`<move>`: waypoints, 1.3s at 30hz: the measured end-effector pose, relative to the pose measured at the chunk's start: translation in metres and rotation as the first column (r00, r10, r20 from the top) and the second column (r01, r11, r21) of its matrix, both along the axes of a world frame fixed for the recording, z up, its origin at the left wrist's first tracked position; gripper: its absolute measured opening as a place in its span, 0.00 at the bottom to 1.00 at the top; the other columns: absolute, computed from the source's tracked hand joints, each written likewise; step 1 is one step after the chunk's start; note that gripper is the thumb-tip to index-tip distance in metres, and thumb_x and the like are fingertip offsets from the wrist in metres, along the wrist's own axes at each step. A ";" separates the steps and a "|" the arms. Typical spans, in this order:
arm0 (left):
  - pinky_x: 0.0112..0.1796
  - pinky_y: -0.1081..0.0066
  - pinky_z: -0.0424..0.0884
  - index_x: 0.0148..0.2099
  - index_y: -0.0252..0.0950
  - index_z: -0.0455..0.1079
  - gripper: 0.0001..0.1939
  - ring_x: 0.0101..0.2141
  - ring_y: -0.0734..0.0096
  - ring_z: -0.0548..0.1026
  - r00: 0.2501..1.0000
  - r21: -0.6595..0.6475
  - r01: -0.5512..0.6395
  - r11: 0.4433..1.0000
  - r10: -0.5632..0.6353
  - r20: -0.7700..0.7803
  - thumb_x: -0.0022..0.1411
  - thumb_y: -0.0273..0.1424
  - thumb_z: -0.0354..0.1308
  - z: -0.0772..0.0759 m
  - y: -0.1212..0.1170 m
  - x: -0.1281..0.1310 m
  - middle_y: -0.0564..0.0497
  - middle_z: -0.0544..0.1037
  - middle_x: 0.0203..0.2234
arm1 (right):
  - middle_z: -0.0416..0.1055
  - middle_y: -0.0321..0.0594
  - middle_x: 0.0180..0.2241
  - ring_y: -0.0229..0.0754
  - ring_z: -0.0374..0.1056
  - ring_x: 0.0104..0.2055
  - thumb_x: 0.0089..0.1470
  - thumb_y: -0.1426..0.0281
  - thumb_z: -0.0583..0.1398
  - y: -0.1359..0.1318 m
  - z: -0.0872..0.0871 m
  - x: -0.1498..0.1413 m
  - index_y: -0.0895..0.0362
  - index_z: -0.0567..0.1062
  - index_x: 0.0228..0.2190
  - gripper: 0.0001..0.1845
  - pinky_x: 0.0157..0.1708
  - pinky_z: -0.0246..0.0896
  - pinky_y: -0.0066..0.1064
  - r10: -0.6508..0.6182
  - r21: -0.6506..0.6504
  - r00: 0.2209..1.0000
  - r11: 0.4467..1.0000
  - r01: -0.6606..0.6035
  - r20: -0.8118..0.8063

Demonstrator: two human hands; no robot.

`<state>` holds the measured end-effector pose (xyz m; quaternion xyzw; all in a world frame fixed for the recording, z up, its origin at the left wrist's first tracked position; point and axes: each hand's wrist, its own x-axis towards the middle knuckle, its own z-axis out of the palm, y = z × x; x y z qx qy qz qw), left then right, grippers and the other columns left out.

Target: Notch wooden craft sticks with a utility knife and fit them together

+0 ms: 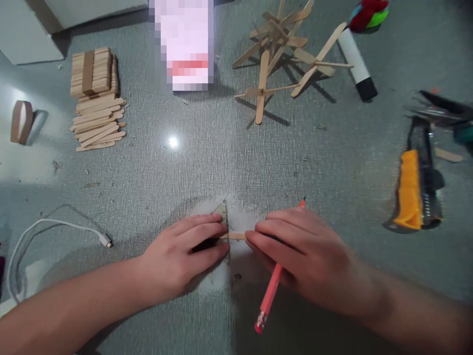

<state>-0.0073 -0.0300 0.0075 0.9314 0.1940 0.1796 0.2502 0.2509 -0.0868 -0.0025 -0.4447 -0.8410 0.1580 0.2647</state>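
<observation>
Near the front of the table, my left hand (185, 249) presses its fingers down on a clear triangular set square (224, 209). Under the set square's edge lies a wooden craft stick (237, 236), much of it hidden by my hands. My right hand (306, 246) has its fingertips on the stick's right end, the fingers closed together. A red pencil (271, 293) is tucked through that hand, its eraser toward me and its tip poking out beyond the knuckles.
Bundled and loose craft sticks (99, 123) lie at the left, with a white cable (55, 222) nearer me. Glued stick frames (262, 98) stand at the back, beside a white tube with a black cap (356, 64). A yellow utility knife (409, 190) lies at the right.
</observation>
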 end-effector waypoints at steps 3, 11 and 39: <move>0.57 0.61 0.78 0.51 0.34 0.76 0.09 0.58 0.59 0.76 1.000 -0.001 -0.009 1.000 0.009 -0.002 0.70 0.26 0.59 0.000 0.000 0.001 0.43 0.79 0.53 | 0.76 0.42 0.32 0.45 0.69 0.37 0.67 0.74 0.55 -0.001 -0.002 0.000 0.58 0.79 0.35 0.12 0.38 0.59 0.38 -0.012 -0.006 1.000 1.000 0.012 -0.012; 0.61 0.61 0.75 0.54 0.30 0.75 0.12 0.61 0.58 0.74 1.000 -0.062 0.008 0.998 -0.006 0.019 0.69 0.24 0.60 0.001 0.001 0.001 0.43 0.79 0.53 | 0.76 0.42 0.34 0.45 0.68 0.39 0.66 0.77 0.57 -0.002 -0.002 0.001 0.60 0.78 0.37 0.09 0.39 0.59 0.39 -0.010 -0.009 0.998 1.000 0.009 -0.056; 0.61 0.62 0.75 0.51 0.29 0.75 0.09 0.58 0.59 0.76 0.999 -0.079 0.000 0.997 0.004 0.044 0.69 0.24 0.61 -0.001 0.002 0.003 0.43 0.80 0.52 | 0.75 0.42 0.35 0.45 0.66 0.40 0.67 0.76 0.56 -0.001 -0.002 0.002 0.59 0.76 0.38 0.09 0.40 0.59 0.39 0.002 -0.007 0.999 1.000 -0.002 -0.040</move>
